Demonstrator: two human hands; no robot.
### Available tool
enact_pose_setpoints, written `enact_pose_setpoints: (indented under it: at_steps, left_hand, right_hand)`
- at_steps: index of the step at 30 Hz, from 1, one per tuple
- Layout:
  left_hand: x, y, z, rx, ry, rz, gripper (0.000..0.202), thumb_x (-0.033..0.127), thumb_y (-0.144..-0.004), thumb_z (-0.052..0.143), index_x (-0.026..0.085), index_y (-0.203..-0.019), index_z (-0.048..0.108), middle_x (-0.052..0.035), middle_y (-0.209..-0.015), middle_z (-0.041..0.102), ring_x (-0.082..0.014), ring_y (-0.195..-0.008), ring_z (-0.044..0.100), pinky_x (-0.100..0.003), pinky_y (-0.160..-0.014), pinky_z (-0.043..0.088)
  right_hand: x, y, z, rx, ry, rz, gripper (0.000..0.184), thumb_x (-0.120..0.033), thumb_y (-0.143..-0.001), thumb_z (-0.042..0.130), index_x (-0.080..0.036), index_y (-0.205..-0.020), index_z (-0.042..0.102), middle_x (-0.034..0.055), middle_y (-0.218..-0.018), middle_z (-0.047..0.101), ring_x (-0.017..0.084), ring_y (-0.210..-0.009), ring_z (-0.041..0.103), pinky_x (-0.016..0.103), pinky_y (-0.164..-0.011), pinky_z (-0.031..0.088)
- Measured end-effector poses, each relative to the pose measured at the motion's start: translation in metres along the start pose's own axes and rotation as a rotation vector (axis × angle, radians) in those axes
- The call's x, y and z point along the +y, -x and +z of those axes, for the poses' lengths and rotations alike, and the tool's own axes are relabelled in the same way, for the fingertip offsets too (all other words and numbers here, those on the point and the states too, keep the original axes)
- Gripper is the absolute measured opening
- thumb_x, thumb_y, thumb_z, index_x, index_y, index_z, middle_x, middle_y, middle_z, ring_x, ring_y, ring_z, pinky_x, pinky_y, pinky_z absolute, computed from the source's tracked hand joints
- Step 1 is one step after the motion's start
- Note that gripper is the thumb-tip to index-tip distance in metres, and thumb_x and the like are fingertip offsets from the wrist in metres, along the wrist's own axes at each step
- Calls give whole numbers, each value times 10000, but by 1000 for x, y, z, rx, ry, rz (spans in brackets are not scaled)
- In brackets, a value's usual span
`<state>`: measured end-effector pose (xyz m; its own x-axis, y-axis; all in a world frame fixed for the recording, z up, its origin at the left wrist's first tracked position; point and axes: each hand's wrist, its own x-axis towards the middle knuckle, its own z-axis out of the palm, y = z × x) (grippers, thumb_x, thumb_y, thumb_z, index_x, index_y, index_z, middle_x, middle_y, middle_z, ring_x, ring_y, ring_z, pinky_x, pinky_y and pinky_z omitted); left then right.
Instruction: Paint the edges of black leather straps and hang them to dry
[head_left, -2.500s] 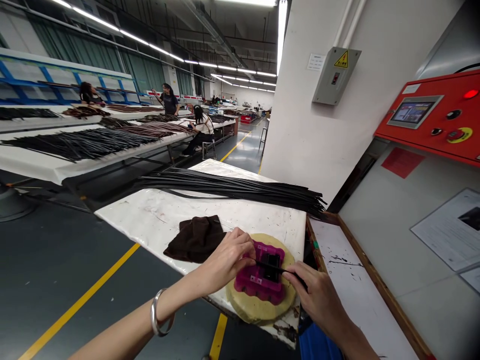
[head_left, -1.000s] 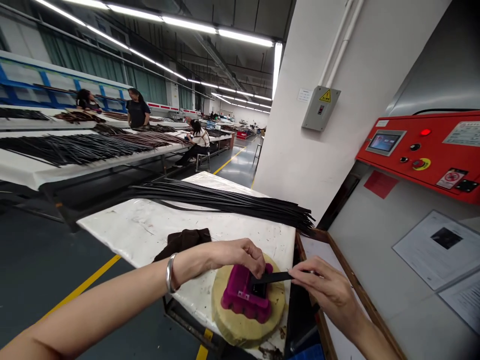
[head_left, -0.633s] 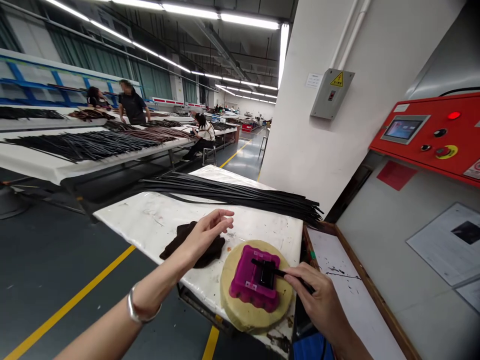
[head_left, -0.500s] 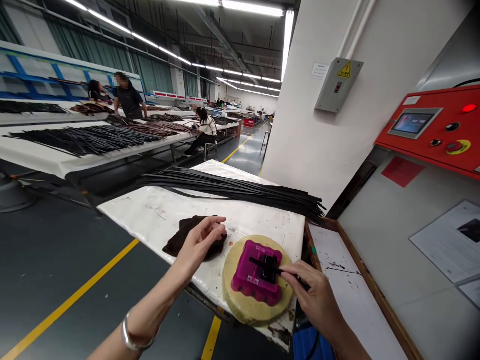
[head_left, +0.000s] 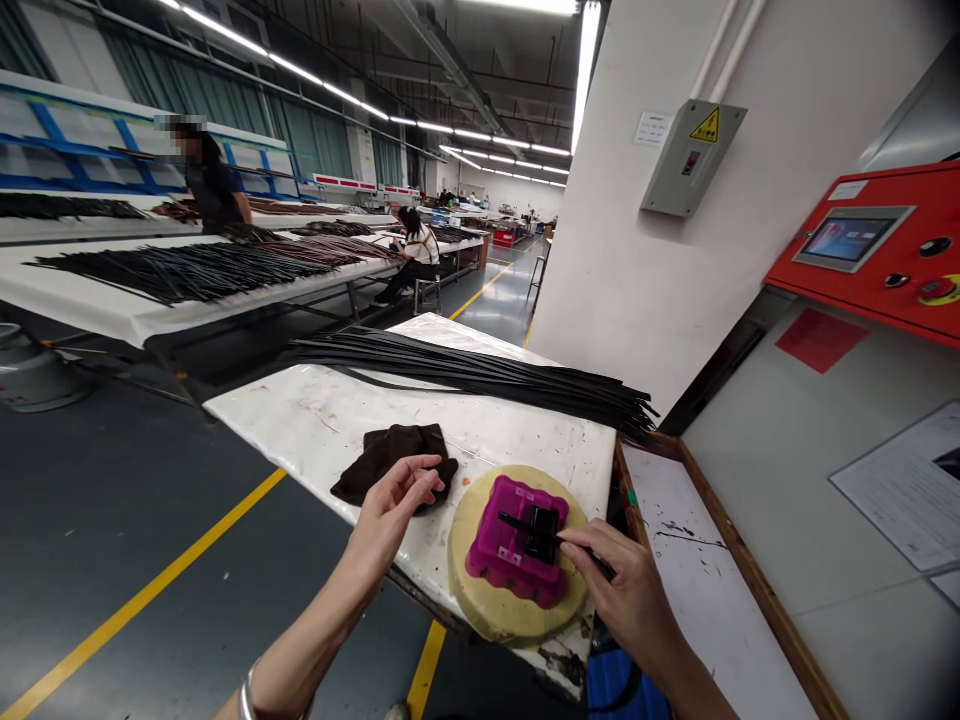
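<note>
My right hand (head_left: pixel 621 575) pinches a slim black tool (head_left: pixel 602 563) at the right side of a magenta block (head_left: pixel 491 545). The tool's far end is over or in a black, glossy square (head_left: pixel 541 533) on the block; whether it is a brush or a strip I cannot tell. Beneath the block lies a round yellowish pad (head_left: pixel 476 620). My left hand (head_left: pixel 395 500) hovers with loosely curled fingers apart and nothing in them, just in front of a crumpled dark brown cloth (head_left: pixel 375 462).
Long black strips (head_left: pixel 480 375) lie across the back of the white table (head_left: pixel 292 410). To the right stand a wood-edged white tray (head_left: pixel 667 510) and a red control panel (head_left: pixel 885 245). Two people are at strip-covered tables (head_left: pixel 112 320) farther off.
The tool in my right hand has shifted slightly over the black square. My left hand has dipped a little and moved left. A distant person has moved left, and the view has shifted slightly.
</note>
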<state>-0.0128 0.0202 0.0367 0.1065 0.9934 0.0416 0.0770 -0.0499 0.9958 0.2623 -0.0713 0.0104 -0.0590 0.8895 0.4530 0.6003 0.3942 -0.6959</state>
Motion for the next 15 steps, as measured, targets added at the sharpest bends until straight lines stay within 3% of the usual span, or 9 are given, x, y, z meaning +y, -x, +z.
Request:
enact_pose_setpoints:
  at_steps: [15]
  left_hand:
    - [-6, 4, 8, 14, -20, -30, 473, 558, -847, 595, 170, -1117, 612, -62, -898, 646, -222, -889, 616, -301, -789, 480]
  right_hand:
    - [17, 25, -32, -48, 49, 65, 135, -291, -979, 561, -269, -1022, 687, 19, -864, 641, 148, -784, 635, 216, -677, 483]
